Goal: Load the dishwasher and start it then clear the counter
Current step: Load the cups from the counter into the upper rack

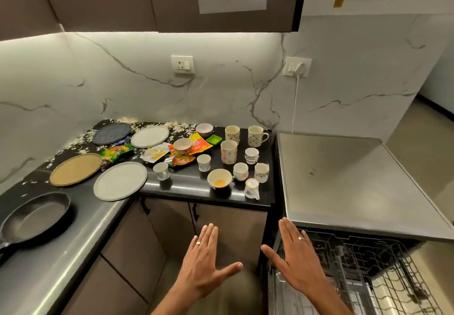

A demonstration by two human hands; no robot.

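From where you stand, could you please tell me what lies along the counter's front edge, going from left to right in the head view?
Black frying pan → round tan woven mat → large pale grey plate → white bowl with yellow residue → small white cup tipped on its side → open dishwasher's wire rack.

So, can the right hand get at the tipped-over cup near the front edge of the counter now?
Probably yes. The right hand is open and holds nothing, and the tipped-over cup lies nearest the counter's front edge, with no other dish in front of it. Only the pulled-out dishwasher rack lies under the hand.
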